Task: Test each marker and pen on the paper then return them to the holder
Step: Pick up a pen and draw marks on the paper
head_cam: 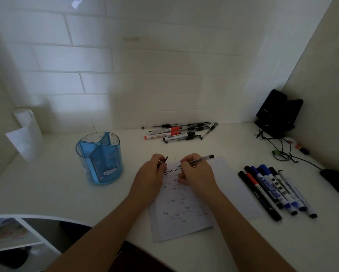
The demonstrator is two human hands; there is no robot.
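My right hand [195, 174] grips a clear pen [201, 159] with its tip touching the paper [184, 209], which carries several small tick marks. My left hand [152, 173] rests on the paper's left edge and holds a small black pen cap [165, 160]. A blue divided holder [99, 157] stands empty to the left of the hands. Several pens and markers [181, 131] lie in a pile at the back by the wall. Another row of markers [276, 190] lies to the right of the paper.
A paper roll [28, 130] stands at the far left by the wall. Black speakers [276, 112] with trailing cables [282, 152] fill the right corner, and a black mouse [336, 182] lies near the right edge. A white shelf [17, 232] sits below the desk edge at the lower left.
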